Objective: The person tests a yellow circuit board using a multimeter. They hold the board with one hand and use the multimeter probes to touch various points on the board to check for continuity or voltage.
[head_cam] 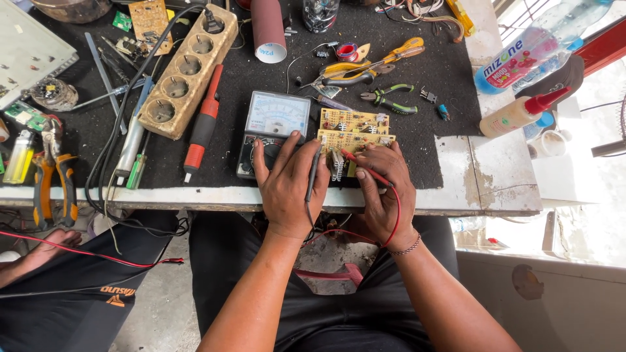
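Note:
My left hand (287,186) holds a black test probe (313,173), its tip touching the near edge of a yellow circuit board (355,140). At the same time its fingers rest on the dial of an analog multimeter (274,124). My right hand (385,189) grips a red test probe (365,166) pointed at the same board, and a red lead loops around the wrist. A second yellow board (354,119) lies just behind the first. Both boards sit on a black mat (443,72).
A wooden power strip (189,68) with a black plug lies at the left, a red-handled screwdriver (203,127) beside it. Pliers and cutters (385,98) lie behind the boards. Orange pliers (55,182), a lighter, a glue bottle (518,114) and a plastic bottle (541,45) flank the bench.

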